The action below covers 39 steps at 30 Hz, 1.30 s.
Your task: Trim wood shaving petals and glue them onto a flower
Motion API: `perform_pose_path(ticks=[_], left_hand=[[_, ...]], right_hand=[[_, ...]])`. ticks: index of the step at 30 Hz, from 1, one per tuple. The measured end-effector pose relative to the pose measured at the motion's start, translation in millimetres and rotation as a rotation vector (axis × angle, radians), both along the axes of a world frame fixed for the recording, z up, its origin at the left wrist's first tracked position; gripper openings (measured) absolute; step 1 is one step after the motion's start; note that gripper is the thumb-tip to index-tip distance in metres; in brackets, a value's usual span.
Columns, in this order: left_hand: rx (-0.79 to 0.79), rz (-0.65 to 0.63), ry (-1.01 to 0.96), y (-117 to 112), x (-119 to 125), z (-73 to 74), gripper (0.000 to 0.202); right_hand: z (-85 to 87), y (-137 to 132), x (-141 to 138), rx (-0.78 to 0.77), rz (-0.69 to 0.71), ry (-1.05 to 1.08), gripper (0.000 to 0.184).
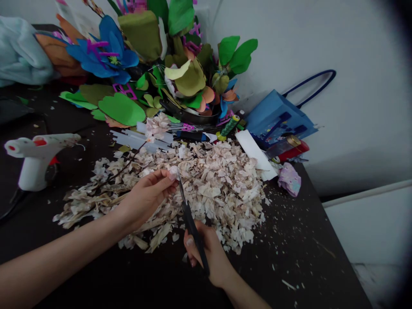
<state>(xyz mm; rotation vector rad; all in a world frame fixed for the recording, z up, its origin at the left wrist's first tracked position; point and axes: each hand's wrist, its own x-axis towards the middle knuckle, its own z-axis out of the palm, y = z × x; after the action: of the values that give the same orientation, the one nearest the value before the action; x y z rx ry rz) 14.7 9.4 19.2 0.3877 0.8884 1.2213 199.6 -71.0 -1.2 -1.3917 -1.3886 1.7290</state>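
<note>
My left hand (149, 193) pinches a small pale pinkish-white petal-like piece (174, 172) between thumb and fingers. Black-handled scissors (189, 219) are gripped in my right hand (207, 253), their blades pointing up and away from me. The blade tips reach the edge of the pale piece; whether they touch it I cannot tell. Below both hands spreads a broad heap of dry, pale, papery scraps (225, 180). A thin brown stem (128, 161) carrying a cluster of pale petals (157, 125) lies across the heap's far left part.
A white glue gun (35, 159) lies at left, near translucent glue sticks (141, 139). Colourful felt flowers and leaves (122, 109) crowd the back. Green thread spools (230, 126), a white strip (255, 154), a blue bag (277, 113) and a crumpled lilac piece (289, 179) stand or lie right.
</note>
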Motion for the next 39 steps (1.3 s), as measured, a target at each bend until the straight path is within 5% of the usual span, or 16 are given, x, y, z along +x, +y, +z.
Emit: perform_pose_path(ticks=[39], left_hand=[[0.116, -0.224, 0.082, 17, -16, -5.6, 0.029]], right_hand=[[0.4, -3, 5, -0.051, -0.012, 0.022, 0.063]])
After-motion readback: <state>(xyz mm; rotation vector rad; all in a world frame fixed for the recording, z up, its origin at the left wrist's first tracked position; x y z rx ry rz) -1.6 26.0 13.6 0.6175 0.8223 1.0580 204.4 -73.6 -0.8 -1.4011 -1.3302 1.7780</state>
